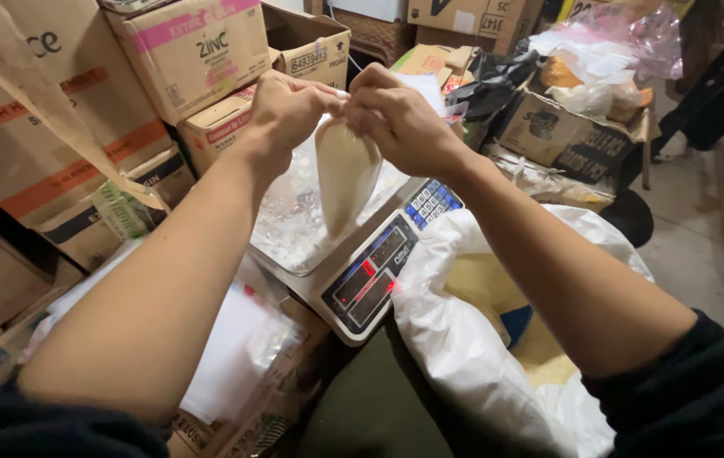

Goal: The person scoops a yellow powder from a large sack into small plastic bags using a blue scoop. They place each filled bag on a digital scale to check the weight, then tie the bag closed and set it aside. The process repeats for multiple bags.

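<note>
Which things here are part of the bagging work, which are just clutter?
In use:
left hand
right hand
small clear bag of pale grain
digital scale
open white sack

Lying about:
cardboard boxes
black plastic bag
pink plastic wrap

The left hand (286,110) and right hand (400,119) pinch the top of a small clear bag (345,178) of pale grains above a digital scale (370,271). An open white sack (464,339) lies near right; cardboard boxes (192,51) stand far left.
</note>
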